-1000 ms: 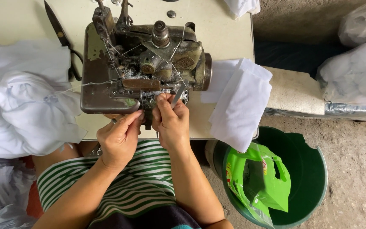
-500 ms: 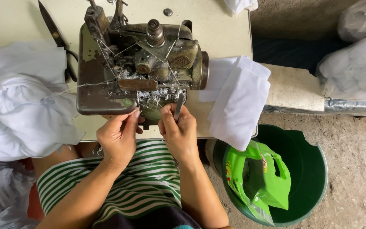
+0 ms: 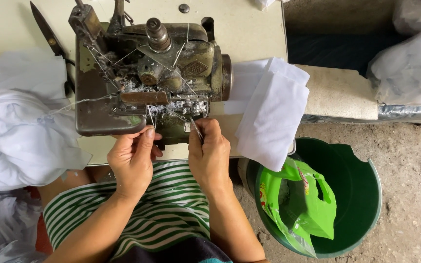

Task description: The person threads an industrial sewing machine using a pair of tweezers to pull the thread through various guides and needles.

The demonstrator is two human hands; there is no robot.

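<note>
An old olive-green overlock sewing machine (image 3: 147, 73) stands on a cream table (image 3: 249, 34), with white threads running across its top and lint along its front. My left hand (image 3: 131, 158) is at the machine's front edge, thumb and fingers pinched on a thin white thread (image 3: 150, 117). My right hand (image 3: 209, 151) is just to the right of it, gripping slim metal tweezers (image 3: 197, 129) whose tips point up at the lint-covered threading area.
White cloth (image 3: 20, 122) is heaped on the table's left. More white fabric pieces (image 3: 269, 112) hang over its right edge. Black scissors (image 3: 47, 34) lie behind the machine. A green bucket (image 3: 356, 195) with a green plastic bag (image 3: 298, 204) stands on the floor at the right.
Both hands have drawn back slightly from under the machine's front toward me. The tweezers now stand clear in my right hand. The camera has shifted a little.
</note>
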